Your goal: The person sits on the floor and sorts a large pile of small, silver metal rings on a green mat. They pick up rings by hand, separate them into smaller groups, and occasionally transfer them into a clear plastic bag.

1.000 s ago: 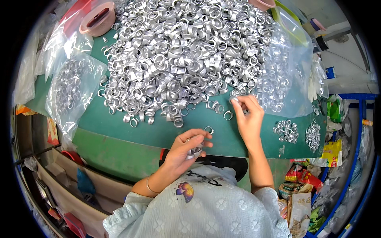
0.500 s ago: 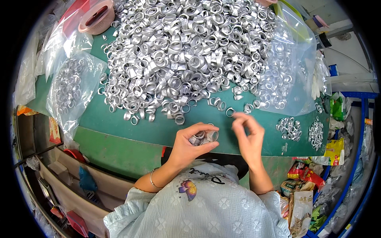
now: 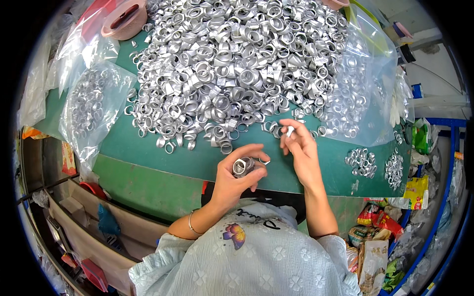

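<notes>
Several silver metal rings are cupped in my left hand, its fingers curled round them near the table's front edge. One ring shows by its fingertips. To the right, my right hand is raised over the table, thumb and fingers pinching a small silver ring. It is at the near edge of a large heap of silver rings, beside a few loose ones. The fingers hide part of the ring in my right hand.
The green table bears a clear bag of rings at left and another bag at right. Two small ring piles, one beside the other, lie at right. A pink basket stands at the far left.
My right hand has moved forward and slightly left to the heap's near edge, and now pinches a ring. In my left hand the rings have shifted, with a different one facing up.
</notes>
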{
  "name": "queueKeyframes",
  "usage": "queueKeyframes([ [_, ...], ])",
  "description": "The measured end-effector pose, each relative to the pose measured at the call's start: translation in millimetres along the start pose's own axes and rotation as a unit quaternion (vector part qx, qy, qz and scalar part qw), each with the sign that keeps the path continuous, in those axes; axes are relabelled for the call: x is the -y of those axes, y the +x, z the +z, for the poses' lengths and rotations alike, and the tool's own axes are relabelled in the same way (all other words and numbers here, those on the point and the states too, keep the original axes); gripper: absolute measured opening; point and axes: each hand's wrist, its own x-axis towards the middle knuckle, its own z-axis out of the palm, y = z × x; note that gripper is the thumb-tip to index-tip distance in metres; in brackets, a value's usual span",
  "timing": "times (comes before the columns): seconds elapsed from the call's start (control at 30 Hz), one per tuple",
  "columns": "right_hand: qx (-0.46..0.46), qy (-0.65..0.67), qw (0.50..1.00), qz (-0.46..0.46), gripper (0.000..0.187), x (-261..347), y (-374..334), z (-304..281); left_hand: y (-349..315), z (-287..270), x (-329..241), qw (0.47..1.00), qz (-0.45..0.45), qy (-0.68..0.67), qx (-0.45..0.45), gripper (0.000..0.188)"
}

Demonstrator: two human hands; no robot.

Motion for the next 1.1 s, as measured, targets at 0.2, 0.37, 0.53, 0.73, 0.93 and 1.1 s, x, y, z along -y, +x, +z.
queueKeyframes([
  [0.2,-0.072,-0.438,0.878,-0.179,0.02,-6.7,11.5,15.8,3.9,-3.9,1.2,0.975,-0.087,-0.206,0.003,0.029],
  [0.37,-0.125,-0.389,0.894,-0.186,0.011,1.5,7.5,0.4,5.8,-11.8,10.2,0.948,-0.129,-0.291,0.007,0.045],
  [0.53,-0.107,-0.438,0.869,-0.204,0.018,3.7,5.0,2.3,5.6,-7.1,8.1,0.952,-0.139,-0.272,-0.017,0.041],
  [0.73,-0.044,-0.517,0.825,-0.223,0.027,1.5,2.4,9.7,0.0,-10.9,6.8,0.957,-0.1,-0.272,-0.019,0.039],
  [0.93,-0.084,-0.494,0.824,-0.266,0.019,-17.9,3.0,0.1,1.2,-1.9,8.4,0.963,-0.089,-0.251,-0.032,0.04],
  [1.1,-0.091,-0.2,0.967,-0.13,0.016,13.7,-18.3,-36.0,2.9,2.7,8.4,0.958,-0.085,-0.268,-0.054,0.035],
])
